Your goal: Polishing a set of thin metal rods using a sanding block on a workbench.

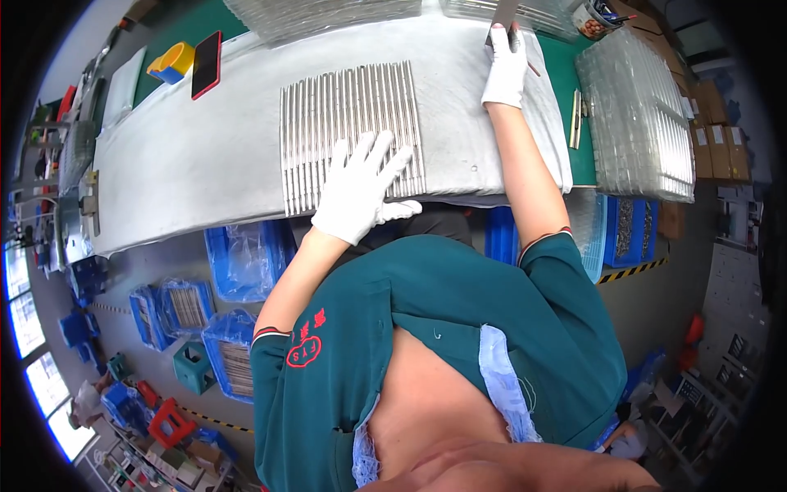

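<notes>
A row of thin metal rods (348, 107) lies side by side on the grey cloth-covered table (197, 156). Across the near part of the row rests my left hand (361, 189), white-gloved, its fingers spread flat and holding nothing. My right hand (506, 74), also gloved in white, reaches to the far right of the table. Its thumb and fingers are closed on a flat grey metal piece (505, 11), whose exact kind I cannot make out. Just behind that hand is a clear plastic tray (545, 18) with some rods in it.
A stack of clear plastic trays (635, 115) stands at the right, and more trays (328, 16) lie along the far edge. A phone (206, 66) and yellow tape roll (174, 61) are far left. Blue bins (242, 262) stand below the near edge. A cup of pens (594, 20) is far right.
</notes>
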The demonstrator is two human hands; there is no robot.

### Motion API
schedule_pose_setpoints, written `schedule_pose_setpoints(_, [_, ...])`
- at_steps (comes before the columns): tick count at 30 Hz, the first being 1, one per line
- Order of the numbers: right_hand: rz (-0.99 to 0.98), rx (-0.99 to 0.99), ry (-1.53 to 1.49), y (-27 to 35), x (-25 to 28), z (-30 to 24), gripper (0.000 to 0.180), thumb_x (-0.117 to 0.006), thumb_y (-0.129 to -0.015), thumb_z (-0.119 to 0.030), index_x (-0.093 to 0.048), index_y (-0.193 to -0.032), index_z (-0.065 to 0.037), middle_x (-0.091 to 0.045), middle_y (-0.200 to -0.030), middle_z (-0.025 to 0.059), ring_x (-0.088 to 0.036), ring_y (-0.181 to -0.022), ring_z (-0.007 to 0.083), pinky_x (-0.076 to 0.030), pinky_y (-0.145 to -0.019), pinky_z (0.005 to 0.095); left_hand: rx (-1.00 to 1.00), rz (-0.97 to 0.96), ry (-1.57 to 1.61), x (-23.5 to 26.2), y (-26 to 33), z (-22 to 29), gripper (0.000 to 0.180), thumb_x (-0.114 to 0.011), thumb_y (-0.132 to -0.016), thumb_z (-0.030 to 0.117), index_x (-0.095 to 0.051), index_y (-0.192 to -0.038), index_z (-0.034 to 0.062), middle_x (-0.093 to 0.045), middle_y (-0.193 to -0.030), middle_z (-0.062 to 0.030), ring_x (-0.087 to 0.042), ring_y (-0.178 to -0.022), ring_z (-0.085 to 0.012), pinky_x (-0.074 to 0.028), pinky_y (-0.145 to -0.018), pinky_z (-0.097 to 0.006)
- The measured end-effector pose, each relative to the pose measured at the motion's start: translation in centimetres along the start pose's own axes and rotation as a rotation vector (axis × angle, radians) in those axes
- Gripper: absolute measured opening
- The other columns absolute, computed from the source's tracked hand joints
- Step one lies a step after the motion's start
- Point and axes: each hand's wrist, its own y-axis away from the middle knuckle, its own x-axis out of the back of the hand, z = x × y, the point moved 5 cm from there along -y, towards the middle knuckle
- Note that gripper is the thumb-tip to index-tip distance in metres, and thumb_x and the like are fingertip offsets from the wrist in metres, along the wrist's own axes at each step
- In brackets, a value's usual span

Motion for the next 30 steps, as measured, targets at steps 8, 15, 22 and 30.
schedule_pose_setpoints(8, [-0.029, 0.138, 0.114, 0.0, 0.1, -0.2, 0.066, -0.067, -0.092, -0.027, -0.039, -0.144, 0.001, -0.054, -0.132, 0.0108, -0.054, -0.114, 0.0165, -0.043, -0.097, 0.0272, 0.003, 0.021, -0.003, -0.4, -0.2, 0.1, 0.079, -0.062, -0.076, 0.062, -0.052, -0.137, 0.0126, -0.05, -0.138, -0.0155, -0.045, -0.127, -0.0334, -0.029, -0.107, -0.054])
schedule_pose_setpoints(15, [-0.701, 0.03, 0.423, 4.2, -7.1, 0.0, 0.078, -0.07, -0.084, -0.049, -0.046, -0.143, -0.004, -0.056, -0.134, 0.0155, -0.053, -0.12, 0.0218, -0.042, -0.1, 0.0314, 0.02, -0.022, -0.024, 0.0, 1.0, 0.1, 0.071, -0.07, -0.076, 0.045, -0.052, -0.135, 0.0109, -0.051, -0.138, -0.0118, -0.046, -0.126, -0.0297, -0.031, -0.107, -0.05])
schedule_pose_setpoints(22, [-0.905, -0.411, 0.14, 2.8, -12.5, 4.6, 0.075, -0.069, -0.087, -0.05, -0.049, -0.139, 0.0, -0.06, -0.124, 0.0102, -0.058, -0.11, 0.0137, -0.045, -0.098, 0.0251, 0.076, -0.065, -0.012, -0.1, 1.0, 0.3, 0.072, -0.07, -0.077, 0.042, -0.048, -0.14, 0.0123, -0.049, -0.142, -0.0089, -0.045, -0.13, -0.0276, -0.029, -0.111, -0.046])
schedule_pose_setpoints(30, [-1.051, -0.489, 0.095, 3.1, -12.6, 4.4, 0.053, -0.063, -0.095, -0.032, -0.053, -0.132, 0.003, -0.061, -0.124, 0.0122, -0.061, -0.111, 0.0157, -0.047, -0.101, 0.0267, 0.089, -0.061, -0.029, 0.2, 1.8, 0.6, 0.072, -0.078, -0.071, 0.029, -0.052, -0.136, 0.013, -0.053, -0.137, -0.0068, -0.048, -0.126, -0.0251, -0.03, -0.109, -0.047])
